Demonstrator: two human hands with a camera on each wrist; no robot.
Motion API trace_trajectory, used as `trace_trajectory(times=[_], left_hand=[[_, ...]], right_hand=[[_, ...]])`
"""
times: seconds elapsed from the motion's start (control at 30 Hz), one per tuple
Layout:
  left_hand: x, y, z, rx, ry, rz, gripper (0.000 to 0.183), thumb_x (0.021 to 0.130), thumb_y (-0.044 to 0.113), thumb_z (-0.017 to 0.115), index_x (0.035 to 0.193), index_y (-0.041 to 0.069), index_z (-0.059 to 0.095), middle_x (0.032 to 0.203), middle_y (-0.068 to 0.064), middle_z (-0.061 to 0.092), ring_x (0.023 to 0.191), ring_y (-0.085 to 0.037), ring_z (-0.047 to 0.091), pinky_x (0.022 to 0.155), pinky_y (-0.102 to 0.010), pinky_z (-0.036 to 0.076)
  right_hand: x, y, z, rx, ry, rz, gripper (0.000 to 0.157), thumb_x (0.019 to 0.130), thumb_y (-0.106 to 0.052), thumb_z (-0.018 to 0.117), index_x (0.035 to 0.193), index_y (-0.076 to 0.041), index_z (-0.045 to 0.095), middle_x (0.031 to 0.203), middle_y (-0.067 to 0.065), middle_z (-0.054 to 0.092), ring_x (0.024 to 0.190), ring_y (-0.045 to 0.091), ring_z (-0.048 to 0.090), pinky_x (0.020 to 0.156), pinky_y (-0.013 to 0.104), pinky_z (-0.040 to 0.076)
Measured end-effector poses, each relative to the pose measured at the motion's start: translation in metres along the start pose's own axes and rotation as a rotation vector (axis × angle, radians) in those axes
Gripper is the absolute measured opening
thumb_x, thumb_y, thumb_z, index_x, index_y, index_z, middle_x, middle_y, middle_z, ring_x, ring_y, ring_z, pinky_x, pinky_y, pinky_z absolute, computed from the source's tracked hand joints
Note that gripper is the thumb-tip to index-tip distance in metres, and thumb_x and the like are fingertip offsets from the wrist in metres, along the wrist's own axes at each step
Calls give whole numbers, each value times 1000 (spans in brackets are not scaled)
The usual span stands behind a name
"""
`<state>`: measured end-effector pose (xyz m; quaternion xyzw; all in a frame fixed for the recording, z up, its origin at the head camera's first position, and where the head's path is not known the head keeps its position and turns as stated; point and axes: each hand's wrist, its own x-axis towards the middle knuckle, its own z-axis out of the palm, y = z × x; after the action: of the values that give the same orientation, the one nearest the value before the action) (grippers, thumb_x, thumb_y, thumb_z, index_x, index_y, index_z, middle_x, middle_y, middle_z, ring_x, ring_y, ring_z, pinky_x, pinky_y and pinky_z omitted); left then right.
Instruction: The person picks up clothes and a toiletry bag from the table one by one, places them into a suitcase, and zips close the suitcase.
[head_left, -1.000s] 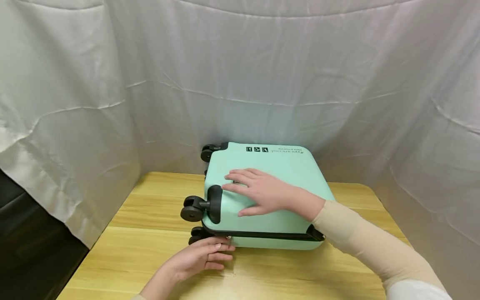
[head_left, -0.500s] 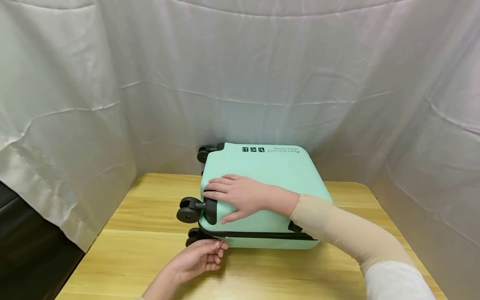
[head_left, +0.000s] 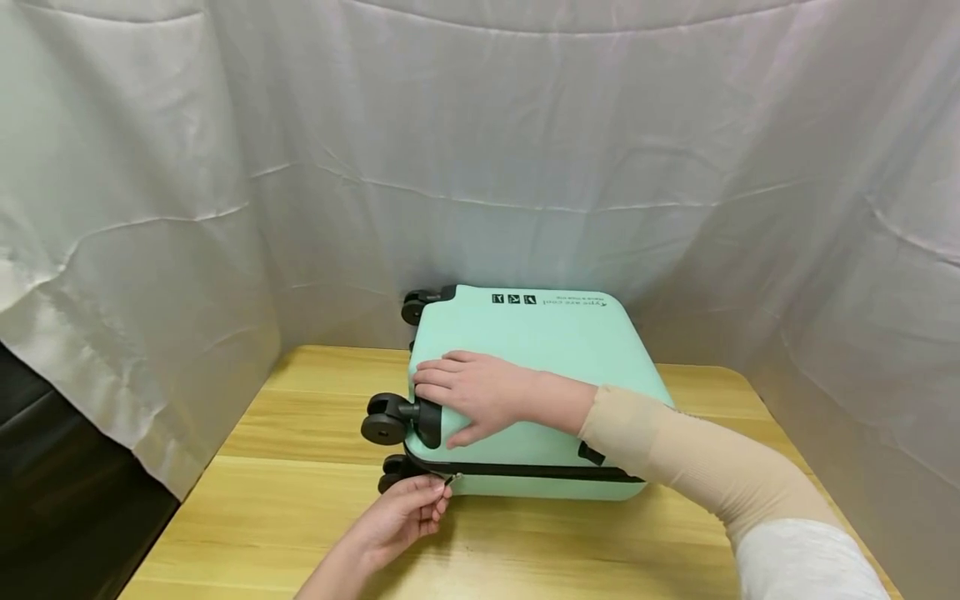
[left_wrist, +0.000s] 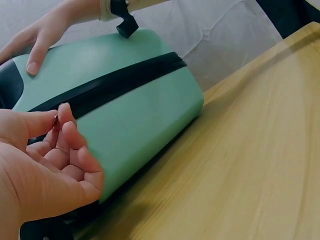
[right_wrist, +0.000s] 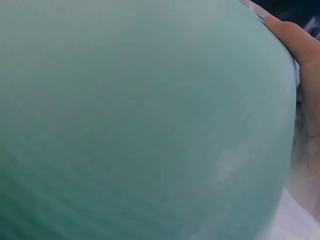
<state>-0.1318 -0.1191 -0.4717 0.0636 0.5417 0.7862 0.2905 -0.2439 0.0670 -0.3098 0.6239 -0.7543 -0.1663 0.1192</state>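
Note:
A mint-green suitcase [head_left: 570, 350] lies flat on a wooden table, wheels toward the left. Along its front side runs a black zipper band [head_left: 540, 472]. At the band's left end my left hand [head_left: 401, 512] pinches a small metal zipper pull [head_left: 453, 477] between thumb and forefinger, the other fingers curled below. The left wrist view shows the same pinch, with the pull [left_wrist: 55, 119] mostly covered by the fingertips. My right hand [head_left: 480, 396] rests on the suitcase top with fingers spread, by the black corner guard [head_left: 428, 423]. Suitcase surface fills most of the right wrist view.
Black caster wheels [head_left: 385, 419] stick out from the suitcase's left end. The wooden table [head_left: 300, 492] extends around it on the left, front and right. A pale grey curtain [head_left: 525, 150] hangs close behind and on both sides. Black material [head_left: 60, 492] shows at the lower left.
My right hand has slid left across the suitcase top to the corner guard. My left fingers, earlier extended by the zipper, now pinch its pull. The suitcase stays in place.

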Motion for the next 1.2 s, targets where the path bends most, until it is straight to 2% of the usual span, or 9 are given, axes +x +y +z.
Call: trace_trajectory(times=[0.27,0.53,0.87,1.03,1.2], left_hand=[[-3,0,4,-49,33,10,11,100,20,53,97,18,63,82,12,63,75,-1,55,76,-21,45],[-12,0,1,-96,29,67,21,102,14,47,94,22,66,85,14,65,78,2,57,80,-20,45],[-19,-2,-8,-280,-35,151,30,104,8,38,99,18,66,94,11,66,86,-1,57,82,-17,45],[-23,0,-13,-311,-21,160,35,105,10,35,97,18,68,92,10,65,86,-2,56,82,-18,45],[-26,3,-18,-401,-29,156,40,106,12,31,99,17,70,92,8,65,88,-3,57,86,-19,46]], right_hand=[[2,1,-1,33,-22,13,79,89,-66,53,146,-12,41,153,2,41,145,18,33,116,37,34],[5,0,-2,68,-40,32,79,89,-64,54,147,-13,39,154,2,40,146,19,32,118,38,31],[1,2,-5,30,-49,49,78,91,-63,52,148,-13,39,153,2,41,146,20,32,118,40,30],[1,3,-4,16,-43,56,78,90,-64,52,149,-13,38,153,1,41,146,20,32,118,40,30],[1,3,-3,3,-46,62,80,89,-64,52,148,-13,39,153,1,41,146,20,32,118,39,31]])
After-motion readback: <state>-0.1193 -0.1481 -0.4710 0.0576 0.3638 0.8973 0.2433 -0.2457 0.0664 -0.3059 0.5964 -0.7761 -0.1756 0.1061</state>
